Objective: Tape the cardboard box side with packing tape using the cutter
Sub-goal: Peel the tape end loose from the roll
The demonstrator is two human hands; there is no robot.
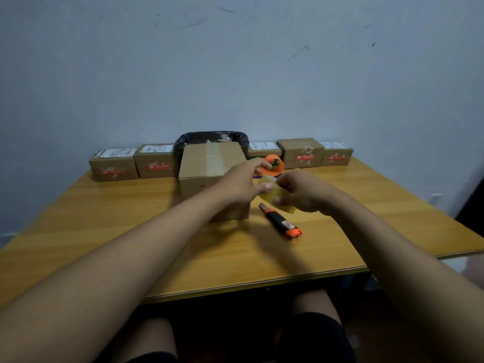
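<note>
A plain cardboard box (pixel 204 166) stands mid-table with a strip of clear tape along its top seam. Just right of it, my right hand (pixel 301 192) grips a yellowish roll of packing tape (pixel 272 193). My left hand (pixel 243 182) reaches across the box's right side, thumb and fingers pinching at the roll's free end. An orange and black cutter (pixel 281 222) lies on the table below the roll, untouched. An orange tape dispenser (pixel 275 165) sits behind my hands.
Several small labelled parcels, such as the parcel (pixel 114 165) at the left, line the table's far edge by the wall. A black-lined bin (pixel 212 137) stands behind the box. The wooden table (pixel 131 231) has its front edge near my knees.
</note>
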